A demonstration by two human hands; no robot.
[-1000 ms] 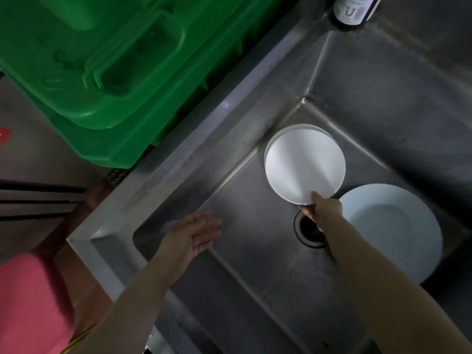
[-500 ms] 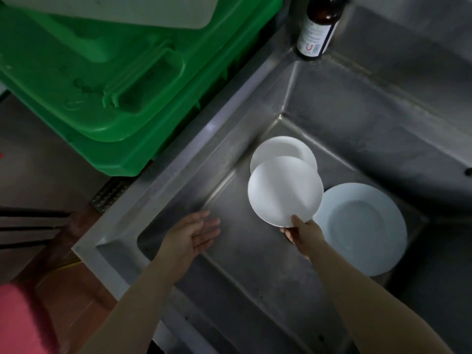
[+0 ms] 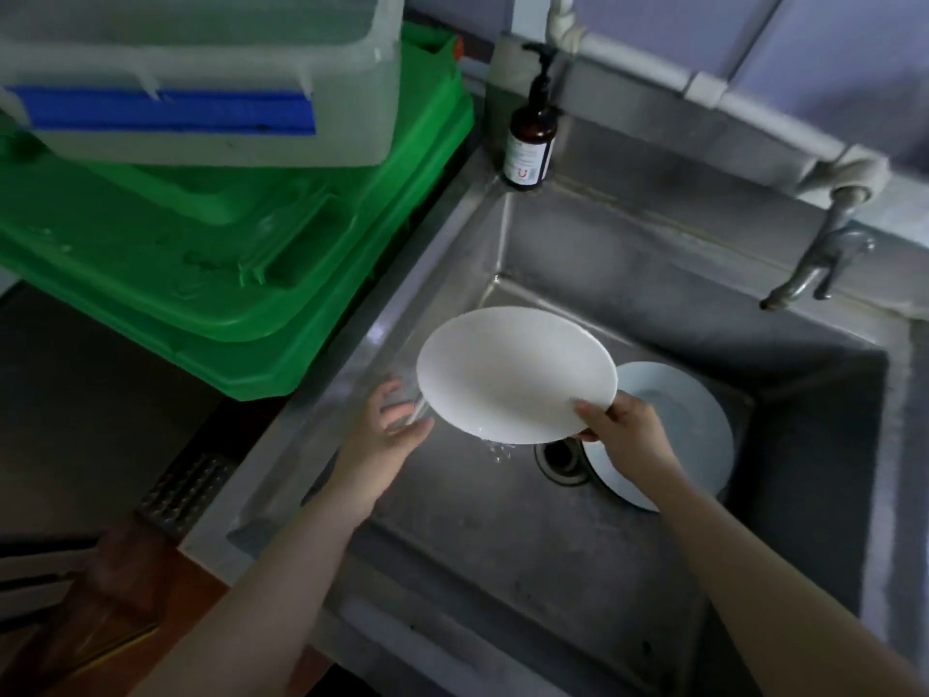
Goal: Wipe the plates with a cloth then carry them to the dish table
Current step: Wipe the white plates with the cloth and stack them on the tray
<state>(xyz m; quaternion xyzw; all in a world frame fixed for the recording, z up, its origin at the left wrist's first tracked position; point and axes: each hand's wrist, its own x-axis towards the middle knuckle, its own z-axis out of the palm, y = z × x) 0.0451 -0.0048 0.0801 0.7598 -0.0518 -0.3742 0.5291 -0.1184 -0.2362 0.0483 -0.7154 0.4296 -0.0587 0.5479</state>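
My right hand (image 3: 626,427) grips a white plate (image 3: 513,374) by its near right rim and holds it tilted above the steel sink (image 3: 578,233). Water drips from the plate's lower edge. My left hand (image 3: 387,430) is open, fingers spread, just left of the plate's rim; I cannot tell if it touches. A second, pale blue-white plate (image 3: 688,420) lies on the sink floor to the right, partly hidden by my right hand and the held plate. No cloth is in view.
The drain (image 3: 560,457) sits under the held plate. A brown pump bottle (image 3: 530,143) stands on the sink's back left corner. A tap (image 3: 814,264) juts out at the back right. Green crates (image 3: 241,244) with a clear bin (image 3: 201,78) on top stand to the left.
My right hand has lifted the white plate up out of the sink and toward me. The camera has tilted up, and my left hand has come close to the plate's left rim.
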